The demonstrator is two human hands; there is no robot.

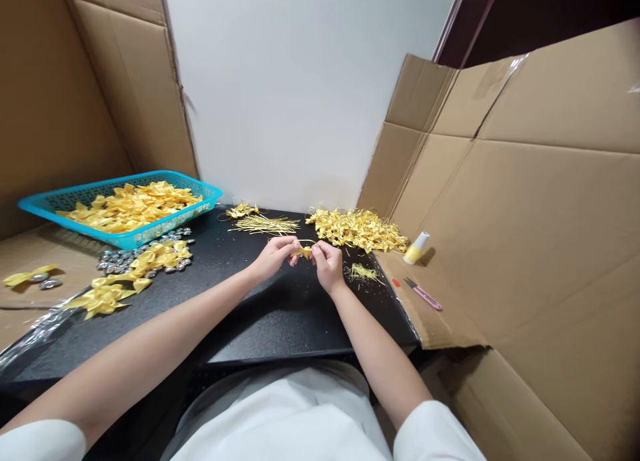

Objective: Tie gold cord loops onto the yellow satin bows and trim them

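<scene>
Between my two hands is a small yellow ribbon bow (306, 252), with a thin gold cord arching above it. My left hand (277, 255) pinches the bow's left side and my right hand (327, 263) pinches its right side. Behind them lies a bundle of straight gold ties (266, 225). A heap of finished-looking yellow bows (357, 229) is just beyond my right hand. Yellow cord clippings (364, 272) are scattered to the right of that hand. The fingertips hide part of the bow.
A blue basket (127, 238) full of yellow bows stands at the left. In front of it are silver buttons (116, 261) and loose bows (103, 298). Pink-handled thread snips (424, 294) and a white-capped bottle (417, 248) sit on cardboard at the right. Cardboard walls (540, 201) flank the black table (280, 327).
</scene>
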